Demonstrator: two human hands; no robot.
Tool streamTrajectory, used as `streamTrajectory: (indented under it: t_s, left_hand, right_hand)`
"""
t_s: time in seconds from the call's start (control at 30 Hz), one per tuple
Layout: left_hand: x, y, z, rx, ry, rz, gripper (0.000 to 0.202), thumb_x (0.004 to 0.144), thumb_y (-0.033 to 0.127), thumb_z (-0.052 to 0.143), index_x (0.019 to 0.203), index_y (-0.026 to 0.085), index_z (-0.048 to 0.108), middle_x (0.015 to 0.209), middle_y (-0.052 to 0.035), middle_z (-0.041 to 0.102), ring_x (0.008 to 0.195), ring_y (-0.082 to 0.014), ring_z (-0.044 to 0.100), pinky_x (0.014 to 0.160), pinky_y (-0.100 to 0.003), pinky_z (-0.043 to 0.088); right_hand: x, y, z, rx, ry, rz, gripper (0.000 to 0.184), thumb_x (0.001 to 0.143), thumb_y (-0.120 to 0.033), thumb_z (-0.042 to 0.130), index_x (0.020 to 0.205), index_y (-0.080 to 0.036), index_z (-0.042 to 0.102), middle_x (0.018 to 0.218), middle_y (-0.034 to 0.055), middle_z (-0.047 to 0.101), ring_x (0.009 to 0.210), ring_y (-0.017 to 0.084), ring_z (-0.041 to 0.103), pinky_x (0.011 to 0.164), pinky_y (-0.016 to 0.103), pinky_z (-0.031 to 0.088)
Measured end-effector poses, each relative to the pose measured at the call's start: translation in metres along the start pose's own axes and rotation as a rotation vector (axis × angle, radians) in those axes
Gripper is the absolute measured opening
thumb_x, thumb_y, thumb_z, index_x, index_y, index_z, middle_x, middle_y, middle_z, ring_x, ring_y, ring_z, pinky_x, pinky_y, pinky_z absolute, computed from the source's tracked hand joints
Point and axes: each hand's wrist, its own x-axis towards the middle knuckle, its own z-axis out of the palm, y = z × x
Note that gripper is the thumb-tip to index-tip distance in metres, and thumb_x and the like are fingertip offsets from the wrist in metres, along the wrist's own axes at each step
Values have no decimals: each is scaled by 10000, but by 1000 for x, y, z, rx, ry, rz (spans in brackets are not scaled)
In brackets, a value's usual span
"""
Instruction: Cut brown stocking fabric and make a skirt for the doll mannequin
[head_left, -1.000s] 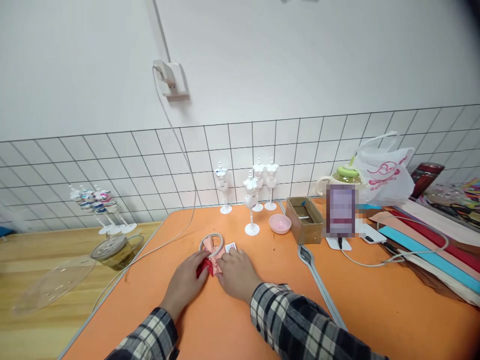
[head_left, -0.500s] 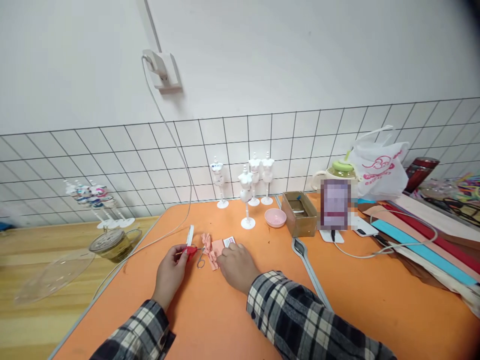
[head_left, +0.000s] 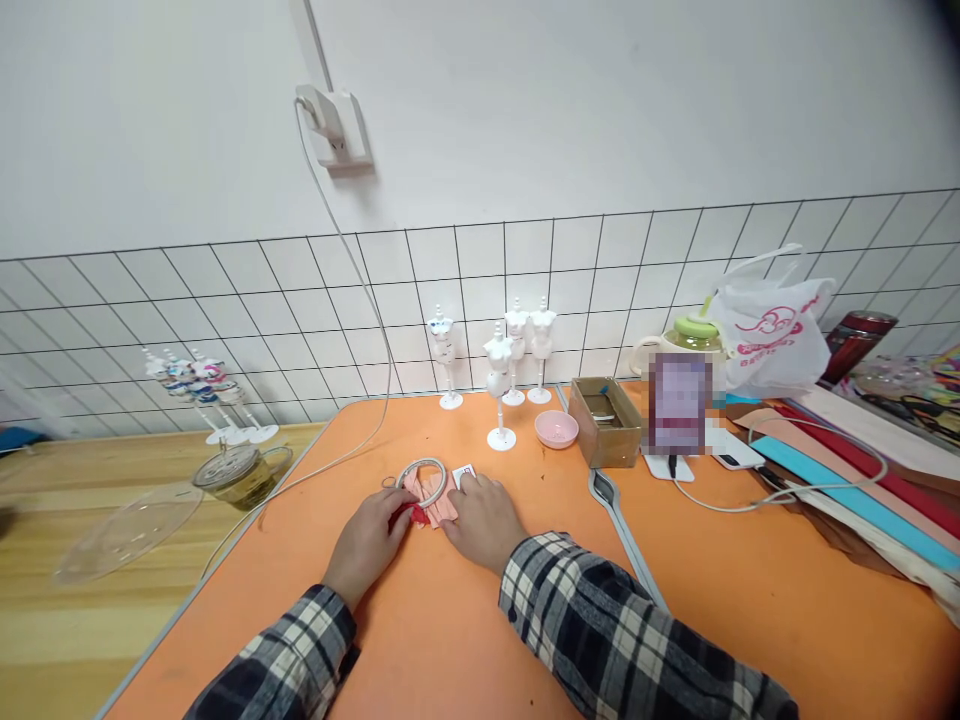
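Note:
My left hand [head_left: 371,540] pinches a thin white ring [head_left: 444,480] and a small red piece [head_left: 420,515] at the ring's near edge. The ring lies tilted over peach-coloured crinkled material [head_left: 433,512], which shows through its opening. Just left of the ring, a small metal loop [head_left: 388,482] peeks out; the rest of it is covered. My right hand [head_left: 486,522] rests on the right part of the peach material, thumb apart from the fingers. Its fingertips touch a small white label [head_left: 463,475]. What lies under the palm is hidden.
White mini dress-form stands [head_left: 499,385] are at the back, by a pink bowl [head_left: 556,429] and cardboard box [head_left: 609,445]. A propped phone [head_left: 679,405], cable and coloured sheets [head_left: 847,490] lie right. More dress forms [head_left: 217,400] and a glass jar [head_left: 234,478] stand left.
My left hand has moved right, bringing the white ring and red piece over the peach material. The ring has turned from edge-on to face-up, covering most of the metal loop. My right hand stays on the peach material.

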Motion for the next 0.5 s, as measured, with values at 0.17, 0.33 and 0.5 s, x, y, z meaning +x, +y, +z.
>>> streamTrajectory:
  t_s: [0.17,0.33,0.5]
  left_hand:
    - [1,-2,0,57,17,-4,247,903,306,471,1034,248,672,1080,-64,705,1042,-257,619,916,-402,488]
    - [-1,5,0,140,39,13,341,917,373,484,1201,245,622,1271,-82,636,1210,-292,531,1024,-493,411]
    - [-10,25,-3,173,8,141,471,914,421,506,1364,282,499,1421,-86,516,1313,-311,437,1097,-575,296]
  right_hand:
    - [1,-3,-4,14,-35,-19,333,885,-417,571,1108,-174,617,1046,100,581,1021,253,507,838,386,425]
    - [-30,8,-27,136,59,-89,352,942,-350,450,1268,-247,532,1023,64,605,965,215,525,795,340,423]
    - [-121,82,-61,-30,84,-160,277,936,-308,393,1001,-252,655,787,69,619,748,200,544,686,347,394]
